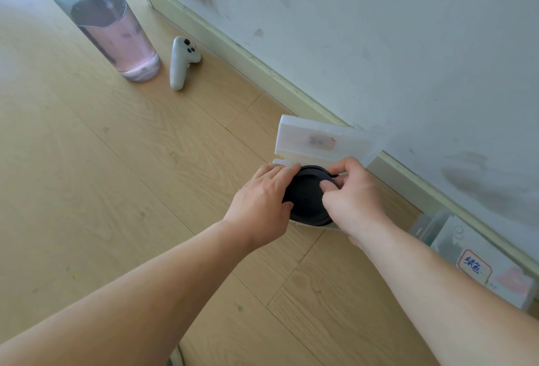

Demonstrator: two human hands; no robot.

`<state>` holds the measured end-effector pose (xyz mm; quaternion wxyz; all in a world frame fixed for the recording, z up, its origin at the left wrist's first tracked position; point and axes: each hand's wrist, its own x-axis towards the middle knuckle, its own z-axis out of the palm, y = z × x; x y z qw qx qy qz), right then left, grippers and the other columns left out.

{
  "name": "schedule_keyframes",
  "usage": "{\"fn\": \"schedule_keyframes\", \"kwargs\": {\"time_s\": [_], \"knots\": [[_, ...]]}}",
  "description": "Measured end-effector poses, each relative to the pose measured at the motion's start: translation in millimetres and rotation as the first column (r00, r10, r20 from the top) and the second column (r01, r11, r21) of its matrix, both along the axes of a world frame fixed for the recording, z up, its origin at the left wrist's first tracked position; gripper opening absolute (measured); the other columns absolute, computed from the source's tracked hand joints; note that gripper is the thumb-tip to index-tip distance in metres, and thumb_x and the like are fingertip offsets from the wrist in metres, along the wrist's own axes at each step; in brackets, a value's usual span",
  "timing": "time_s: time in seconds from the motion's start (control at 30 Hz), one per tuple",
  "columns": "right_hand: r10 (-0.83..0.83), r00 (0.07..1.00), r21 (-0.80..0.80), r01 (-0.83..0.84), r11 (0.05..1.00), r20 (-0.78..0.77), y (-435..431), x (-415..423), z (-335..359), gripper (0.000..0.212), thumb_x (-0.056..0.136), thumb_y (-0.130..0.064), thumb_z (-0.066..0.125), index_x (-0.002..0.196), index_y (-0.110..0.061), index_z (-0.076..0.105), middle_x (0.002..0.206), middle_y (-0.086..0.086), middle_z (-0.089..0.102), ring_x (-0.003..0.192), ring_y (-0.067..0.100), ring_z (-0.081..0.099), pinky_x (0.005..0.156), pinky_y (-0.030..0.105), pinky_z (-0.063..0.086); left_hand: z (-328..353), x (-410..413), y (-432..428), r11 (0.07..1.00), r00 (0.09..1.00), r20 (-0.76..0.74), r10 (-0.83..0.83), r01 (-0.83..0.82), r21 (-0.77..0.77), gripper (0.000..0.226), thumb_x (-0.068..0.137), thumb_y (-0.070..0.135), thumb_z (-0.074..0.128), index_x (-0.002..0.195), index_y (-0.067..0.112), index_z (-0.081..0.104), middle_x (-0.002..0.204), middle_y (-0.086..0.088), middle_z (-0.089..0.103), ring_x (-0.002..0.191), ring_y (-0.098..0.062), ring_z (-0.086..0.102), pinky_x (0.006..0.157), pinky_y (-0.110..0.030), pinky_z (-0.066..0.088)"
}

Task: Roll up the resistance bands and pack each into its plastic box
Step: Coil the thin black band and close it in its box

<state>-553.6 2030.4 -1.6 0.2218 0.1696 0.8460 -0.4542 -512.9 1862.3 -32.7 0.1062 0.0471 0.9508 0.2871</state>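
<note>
Left hand (262,205): curled round the left side of the coil, fingertips at its far rim and thumb at its near rim, gripping it.
Right hand (355,199): closed on the coil's right side, with the thumb bent down onto its top face.
Black band (306,199): wound into a flat coil between both hands, sitting in the base of the open box.
Open box (320,141): translucent plastic on the floor (116,161), close to the edge where the floor meets the wall. Its lid stands up on the far side, next to the skirting board (262,65).
Seating: the hands cover the base's rims, so I cannot tell whether the coil is fully down or standing proud.
Risk, unwinding: the rubber is likely springy, so if either hand lets go before the lid is over it, the outer turns could loosen and climb out.
Risk, lid: a coil that sits high or spreads over the rim would stop the lid from latching, and forcing it could pinch the band in the seam.
Risk, box: it looks light and the floor is smooth, so a push on one side could tip it or slide it toward the skirting board.
Risk, fingers: the raised lid could drop onto the knuckles if the base is jolted.
Second box (478,266): closed and labelled, farther right along the same wall edge, and well apart.
Bottle (113,27) and controller (182,62): far left near the wall edge, well away from the work.
</note>
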Motion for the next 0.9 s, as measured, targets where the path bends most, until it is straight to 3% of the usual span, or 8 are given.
{"fn": "schedule_keyframes", "kwargs": {"time_s": [0.3,0.5,0.6,0.7,0.8,0.9], "knots": [[-0.045,0.998,-0.069,0.042,0.997,-0.035,-1,10,5,0.027,0.086,-0.002,0.071,0.093,-0.027,0.063,0.091,-0.01,0.079,0.088,0.018,0.076,0.08,0.037,0.061,14,-18,7,0.996,0.996,0.05,0.075,-0.072,-0.057,0.065,0.09,0.036,0.075,0.147,0.027,0.046,0.132,0.008,0.053,0.126,-0.018,0.046,0.097,-0.036,0.05],[0.348,0.91,0.113,-0.331,0.937,-0.225,5,-20,60,0.03,0.085,0.001,0.072,0.094,-0.028,0.069,0.095,-0.015,0.078,0.093,-0.001,0.072,0.082,0.013,0.052,47,-27,-3,0.974,0.982,0.071,0.174,-0.182,0.138,0.035,0.085,0.034,0.078,0.116,0.027,0.065,0.109,0.01,0.063,0.1,-0.014,0.062,0.086,-0.038,0.055],[0.494,0.849,0.141,-0.474,0.869,-0.186,5,-26,84,0.036,0.087,0.0,0.07,0.097,-0.035,0.067,0.094,-0.017,0.078,0.094,-0.001,0.071,0.084,0.017,0.054,74,-25,-11,0.935,0.961,0.241,0.136,-0.205,0.291,0.039,0.086,0.03,0.079,0.122,0.037,0.065,0.102,0.016,0.071,0.092,-0.002,0.068,0.084,-0.027,0.057],[0.47,0.87,0.014,-0.473,0.881,-0.15,-1,-24,97,0.041,0.087,-0.006,0.076,0.111,-0.038,0.064,0.092,-0.018,0.079,0.093,0.002,0.073,0.088,0.023,0.054,89,-13,-21,0.916,0.944,0.3,0.137,-0.237,0.325,0.022,0.086,0.024,0.079,0.105,0.035,0.073,0.088,0.012,0.075,0.08,-0.001,0.071,0.077,-0.029,0.062],[0.372,0.92,-0.039,-0.379,0.924,-0.122,0,-21,98,0.045,0.08,-0.027,0.088,0.119,-0.036,0.066,0.099,-0.015,0.078,0.097,0.003,0.072,0.09,0.027,0.053,98,3,-25,0.73,0.886,0.403,0.229,-0.43,0.531,0.018,0.09,0.01,0.076,0.102,0.024,0.076,0.089,0.003,0.08,0.079,-0.011,0.077,0.068,-0.029,0.064],[0.325,0.945,-0.166,-0.326,0.931,-0.029,5,-16,96,0.013,0.088,-0.023,0.08,0.101,-0.021,0.077,0.094,-0.004,0.081,0.094,0.015,0.077,0.089,0.042,0.062,101,16,-25,0.465,0.804,0.514,0.299,-0.593,0.657,0.024,0.093,0.005,0.074,0.114,0.018,0.075,0.101,-0.001,0.081,0.09,-0.018,0.079,0.071,-0.032,0.065]]}}
